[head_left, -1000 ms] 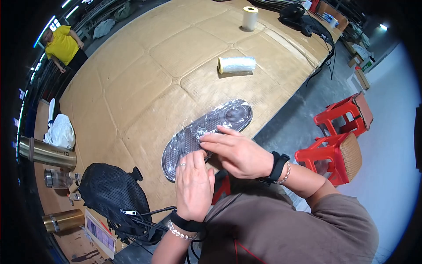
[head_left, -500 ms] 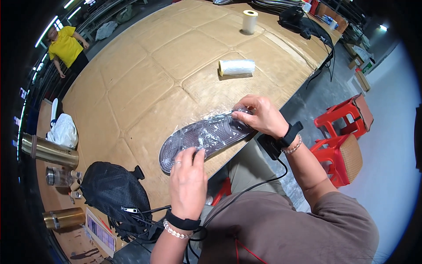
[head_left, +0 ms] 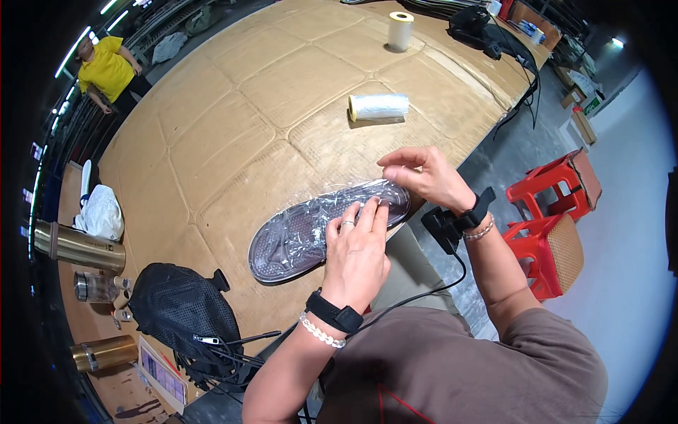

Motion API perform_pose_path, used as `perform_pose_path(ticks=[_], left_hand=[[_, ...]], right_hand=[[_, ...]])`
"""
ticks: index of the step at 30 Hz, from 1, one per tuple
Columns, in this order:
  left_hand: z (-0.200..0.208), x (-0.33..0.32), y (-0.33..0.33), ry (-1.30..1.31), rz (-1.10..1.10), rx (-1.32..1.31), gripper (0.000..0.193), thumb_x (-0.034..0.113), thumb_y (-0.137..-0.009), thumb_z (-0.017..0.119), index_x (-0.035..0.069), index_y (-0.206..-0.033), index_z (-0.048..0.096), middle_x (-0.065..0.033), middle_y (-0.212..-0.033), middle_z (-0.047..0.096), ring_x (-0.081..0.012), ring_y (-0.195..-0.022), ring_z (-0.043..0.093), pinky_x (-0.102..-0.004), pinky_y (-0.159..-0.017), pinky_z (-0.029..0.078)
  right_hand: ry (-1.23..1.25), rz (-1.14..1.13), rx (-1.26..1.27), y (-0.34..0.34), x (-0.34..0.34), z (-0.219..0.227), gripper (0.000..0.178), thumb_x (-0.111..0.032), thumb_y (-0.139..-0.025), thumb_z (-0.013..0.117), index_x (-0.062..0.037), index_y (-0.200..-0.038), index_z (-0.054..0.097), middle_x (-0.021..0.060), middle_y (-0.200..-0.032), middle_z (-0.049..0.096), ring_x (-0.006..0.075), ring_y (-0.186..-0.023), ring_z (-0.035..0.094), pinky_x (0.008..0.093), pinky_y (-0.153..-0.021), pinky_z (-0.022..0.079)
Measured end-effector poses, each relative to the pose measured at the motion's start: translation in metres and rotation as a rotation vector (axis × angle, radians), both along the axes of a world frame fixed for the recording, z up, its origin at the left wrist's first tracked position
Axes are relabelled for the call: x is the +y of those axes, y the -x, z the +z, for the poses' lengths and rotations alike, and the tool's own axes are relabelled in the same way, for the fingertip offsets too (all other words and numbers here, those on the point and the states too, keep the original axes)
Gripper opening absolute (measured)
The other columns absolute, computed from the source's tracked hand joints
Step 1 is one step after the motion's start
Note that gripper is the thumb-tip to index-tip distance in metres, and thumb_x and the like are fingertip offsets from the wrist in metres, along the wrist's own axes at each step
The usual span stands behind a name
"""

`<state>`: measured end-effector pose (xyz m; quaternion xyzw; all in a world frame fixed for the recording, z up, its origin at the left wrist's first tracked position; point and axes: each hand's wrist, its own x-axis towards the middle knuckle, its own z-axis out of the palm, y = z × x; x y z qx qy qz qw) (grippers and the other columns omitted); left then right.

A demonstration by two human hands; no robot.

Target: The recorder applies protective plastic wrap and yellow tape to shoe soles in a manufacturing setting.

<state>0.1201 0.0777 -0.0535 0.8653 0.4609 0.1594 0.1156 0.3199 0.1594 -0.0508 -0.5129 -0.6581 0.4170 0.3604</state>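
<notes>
The sole (head_left: 328, 230) on the tabletop (head_left: 282, 92) was mostly covered with film. The left hand (head_left: 357, 247) pressed flat, released; the right hand (head_left: 424, 177) pinched the film's end.

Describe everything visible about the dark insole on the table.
The dark grey, foot-shaped insole lies flat near the front edge of the brown cardboard-covered table, wrapped in crinkled clear plastic film. Its surface looks finely textured. The left hand presses on its right half; the right hand pinches film above its right end.
</notes>
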Motion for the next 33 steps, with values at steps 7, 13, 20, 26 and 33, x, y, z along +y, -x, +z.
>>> perform_pose_path(ticks=[7,13,20,26,33], left_hand=[[-0.006,-0.001,0.0,-0.004,0.015,-0.009,0.079,0.004,-0.068,0.068,0.002,-0.143,0.044,-0.0137,-0.146,0.044,-0.0339,-0.133,0.043,-0.0509,-0.107,0.034],[-0.009,-0.001,0.007,0.028,0.026,-0.036,0.082,0.003,-0.068,0.067,0.004,-0.145,0.041,-0.0131,-0.149,0.042,-0.0335,-0.136,0.041,-0.0506,-0.108,0.032],[0.024,-0.003,0.03,0.038,-0.026,-0.232,0.071,0.009,-0.077,0.067,0.003,-0.144,0.043,-0.0174,-0.146,0.046,-0.0336,-0.137,0.041,-0.0505,-0.111,0.03],[0.035,-0.007,0.133,0.052,0.486,-0.19,0.067,0.013,-0.076,0.079,-0.001,-0.135,0.052,-0.0218,-0.136,0.055,-0.0391,-0.127,0.051,-0.0425,-0.109,0.04],[-0.001,0.007,0.134,0.047,0.559,-0.175,0.066,0.02,-0.078,0.079,-0.001,-0.135,0.053,-0.0226,-0.128,0.058,-0.0384,-0.12,0.055,-0.0433,-0.105,0.041]], right_hand=[[0.015,-0.004,-0.098,0.009,-0.003,-0.003,0.016,-0.015,-0.089,0.07,0.0005,-0.093,0.07,0.0062,-0.088,0.071,0.0112,-0.077,0.062,0.0276,-0.069,0.05],[-0.238,0.027,-0.113,0.011,-0.014,-0.01,0.016,-0.009,-0.086,0.07,0.0026,-0.098,0.068,0.008,-0.093,0.07,0.015,-0.086,0.065,0.0296,-0.077,0.052],[-0.172,-0.09,-0.111,0.009,-0.015,-0.019,0.026,-0.01,-0.089,0.071,0.0019,-0.111,0.066,0.0119,-0.095,0.071,0.0158,-0.082,0.068,0.0279,-0.072,0.054],[-0.414,-0.004,-0.239,0.022,-0.017,-0.008,0.058,-0.027,-0.079,0.083,0.0005,-0.125,0.061,0.0181,-0.106,0.069,0.0262,-0.097,0.068,0.0358,-0.09,0.053],[-0.332,0.005,-0.312,0.041,-0.011,-0.011,0.054,-0.028,-0.078,0.083,0.0018,-0.119,0.064,0.0172,-0.091,0.07,0.0279,-0.085,0.07,0.0361,-0.079,0.055]])
